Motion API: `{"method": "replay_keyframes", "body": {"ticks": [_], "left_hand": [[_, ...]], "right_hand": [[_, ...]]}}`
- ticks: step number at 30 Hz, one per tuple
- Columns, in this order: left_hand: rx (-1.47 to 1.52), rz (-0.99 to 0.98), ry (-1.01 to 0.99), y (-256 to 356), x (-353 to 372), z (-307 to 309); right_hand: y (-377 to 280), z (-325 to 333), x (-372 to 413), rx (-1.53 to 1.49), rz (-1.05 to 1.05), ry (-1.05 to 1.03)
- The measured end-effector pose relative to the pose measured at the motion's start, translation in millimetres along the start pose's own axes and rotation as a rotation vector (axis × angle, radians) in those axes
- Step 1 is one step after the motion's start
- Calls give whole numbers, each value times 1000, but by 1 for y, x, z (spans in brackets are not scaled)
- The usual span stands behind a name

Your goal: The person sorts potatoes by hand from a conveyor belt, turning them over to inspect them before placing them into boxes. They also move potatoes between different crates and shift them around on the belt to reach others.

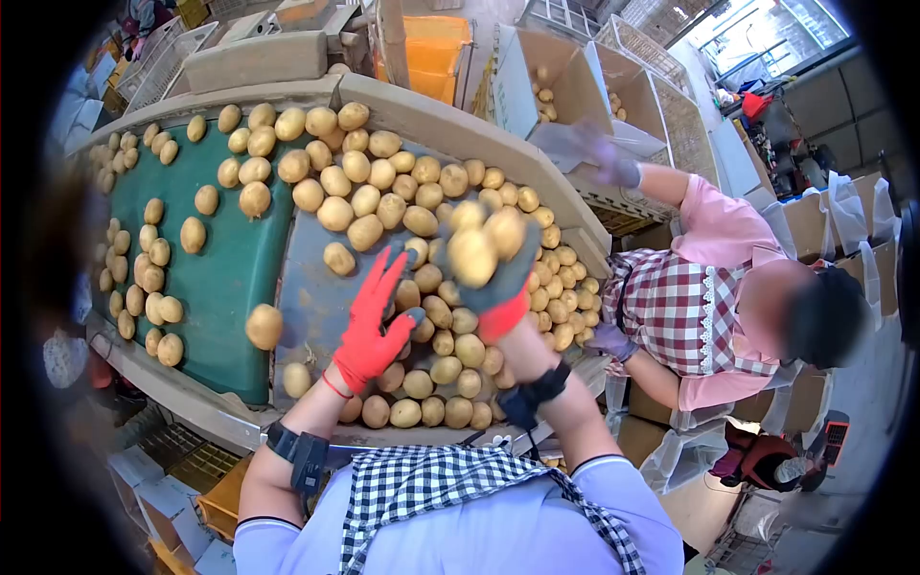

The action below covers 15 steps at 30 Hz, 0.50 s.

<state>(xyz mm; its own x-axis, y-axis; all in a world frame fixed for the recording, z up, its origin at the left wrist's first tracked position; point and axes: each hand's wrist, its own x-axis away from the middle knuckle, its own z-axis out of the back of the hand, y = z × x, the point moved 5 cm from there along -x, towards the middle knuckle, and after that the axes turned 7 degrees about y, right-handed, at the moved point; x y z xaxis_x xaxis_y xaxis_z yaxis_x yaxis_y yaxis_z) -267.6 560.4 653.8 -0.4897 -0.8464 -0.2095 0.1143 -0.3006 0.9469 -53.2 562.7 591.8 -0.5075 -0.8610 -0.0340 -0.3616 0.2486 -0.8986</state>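
Observation:
My right hand [498, 278], in a red and grey glove, is wrapped round several potatoes [472, 257] and blurred by motion above the pile. To its left, my left hand [377, 321] in a similar glove has its fingers spread, holding nothing, over the grey metal surface [321, 244]. Many loose potatoes [364, 233] lie on that surface, densest toward the right end. On the green belt [225, 287] at the left more potatoes [193, 235] are scattered.
A co-worker [709, 297] in a checked apron stands at the right end, one gloved hand [611, 342] by the table's edge. Raised edges [470, 120] border the surface. Cardboard boxes [565, 72] and an orange-lined crate [436, 57] stand beyond.

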Motion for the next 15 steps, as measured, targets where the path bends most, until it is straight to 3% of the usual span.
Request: {"method": "replay_keyframes", "body": {"ticks": [1,2,3,6,11,13,15], "left_hand": [[62,10,47,-5,0,6],[123,25,91,-10,0,9],[120,25,87,-12,1,9],[249,158,142,-25,-4,14],[198,322,477,-55,-14,67],[367,199,548,-49,-16,83],[398,227,585,-46,-21,93]], "right_hand": [[-11,8,-60,-592,-245,-37],[-35,4,-107,-884,-301,189],[-75,2,-138,-511,-104,253],[-87,15,-198,-732,-161,351],[3,26,-129,140,-73,25],[32,31,-46,745,66,-110],[48,32,44,1366,239,-309]]}}
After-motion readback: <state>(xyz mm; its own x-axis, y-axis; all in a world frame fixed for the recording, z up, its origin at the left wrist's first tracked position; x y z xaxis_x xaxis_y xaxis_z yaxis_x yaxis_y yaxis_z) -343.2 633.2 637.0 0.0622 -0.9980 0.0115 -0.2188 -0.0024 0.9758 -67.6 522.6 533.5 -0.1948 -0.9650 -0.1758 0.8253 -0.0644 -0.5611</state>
